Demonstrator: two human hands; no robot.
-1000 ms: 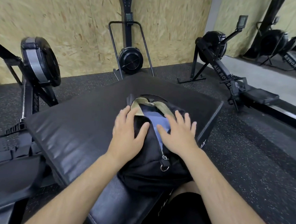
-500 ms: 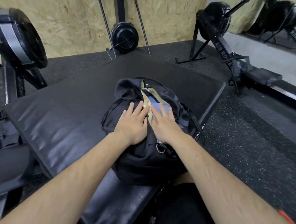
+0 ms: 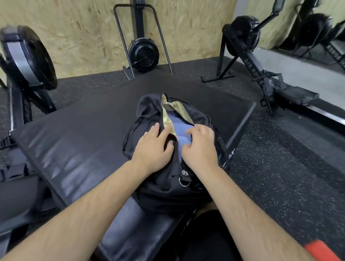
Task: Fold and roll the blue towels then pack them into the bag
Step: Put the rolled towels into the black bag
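Packing step, near end: blue towels (image 3: 180, 129) sit inside black bag (image 3: 164, 190) on mat (image 3: 76, 140), showing through open slit. My left hand (image 3: 153, 147) presses flat on left flap. My right hand (image 3: 202, 148) curls at right edge, pinch unclear. Next, I judge: draw both edges together, close opening.

wall (image 3: 73, 23): chipboard | floor (image 3: 286, 177): speckled rubber | rowing machine (image 3: 252, 62) | mirror (image 3: 325, 28) right
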